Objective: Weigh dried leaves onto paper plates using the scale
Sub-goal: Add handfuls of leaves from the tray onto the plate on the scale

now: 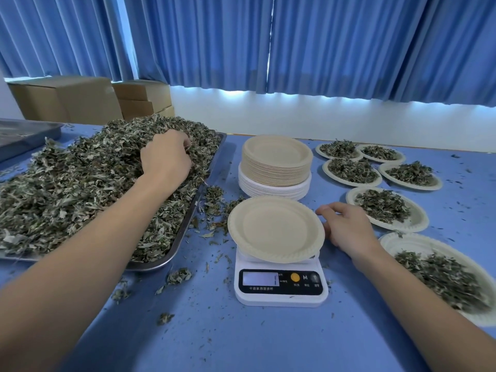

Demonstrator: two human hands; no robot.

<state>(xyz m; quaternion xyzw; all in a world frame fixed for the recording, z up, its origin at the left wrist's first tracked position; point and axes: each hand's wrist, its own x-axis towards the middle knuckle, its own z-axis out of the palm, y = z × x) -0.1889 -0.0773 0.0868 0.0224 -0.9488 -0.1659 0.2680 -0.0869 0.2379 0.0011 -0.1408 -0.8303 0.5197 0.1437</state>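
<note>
Your left hand digs into the leaves on the tray, fingers curled around a bunch. Your right hand is relaxed, fingers loosely spread, just beside the empty plate on the scale.

One wide-angle view, worn on the person's head, looks forward and down over the blue surface from close range. The small white digital scale sits just below centre, and pleated blue curtains fill the far top.
</note>
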